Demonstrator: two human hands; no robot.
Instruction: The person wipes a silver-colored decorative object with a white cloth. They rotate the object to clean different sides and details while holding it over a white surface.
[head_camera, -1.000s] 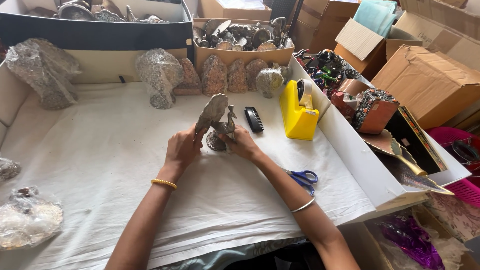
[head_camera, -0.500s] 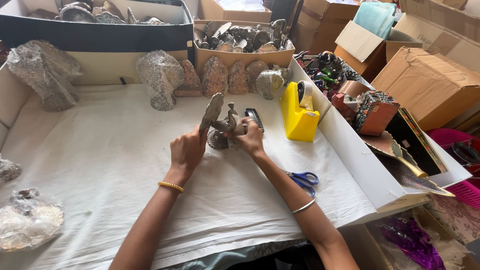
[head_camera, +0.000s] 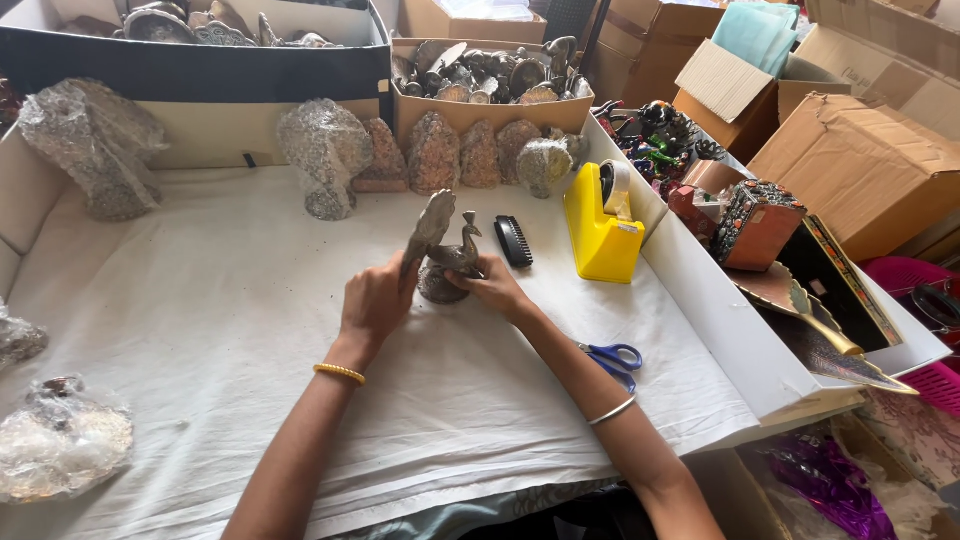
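Both hands on the metal bird figurine, mid-bench on the white paper sheet. My left hand has fingers closed round the raised tail; my right hand has fingers wrapped on the body near the base. Best to keep the base flat on the paper, grip low w/ the right, go easy on the thin tail. Black comb & yellow tape dispenser sit just beyond; blue scissors by my right forearm.
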